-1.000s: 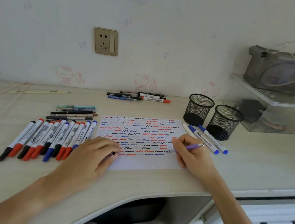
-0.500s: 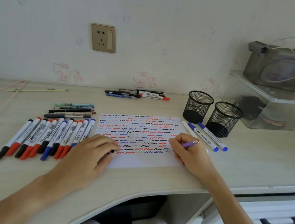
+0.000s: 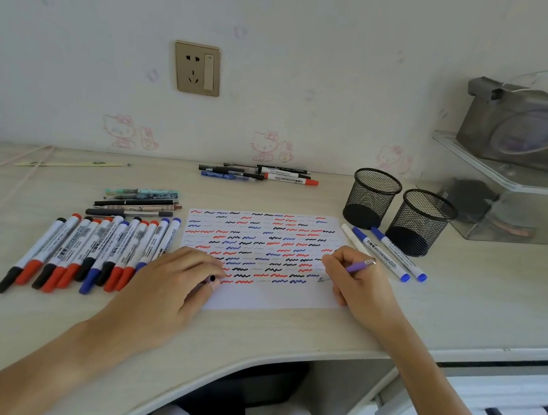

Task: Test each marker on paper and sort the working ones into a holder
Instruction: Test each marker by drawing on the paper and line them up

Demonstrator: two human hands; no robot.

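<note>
The pale wooden surface [image 3: 461, 299] carries everything. On it lies a white sheet of paper [image 3: 272, 296], its long side running left to right, filled with rows of short red, blue and black squiggles. Left of the paper is a row of markers [image 3: 88, 250] lying side by side, long axes slanting from near-left to far-right, with red, blue and black capped ends toward the person. Behind the paper's right end stand 2 black mesh holders [image 3: 372, 198], just beside each other. In front of them lie 2 blue-capped markers [image 3: 384, 255] side by side, caps pointing toward the near right.

The left hand [image 3: 173, 284] rests palm down on the paper's near-left corner, fingers curled around a small cap [image 3: 211, 279] whose dark end shows between them. The right hand [image 3: 357, 279] grips a purple pen [image 3: 356, 267] in a writing hold; its long axis slants from far-right to near-left, tip down on the paper by the lowest squiggles at the right.
</note>
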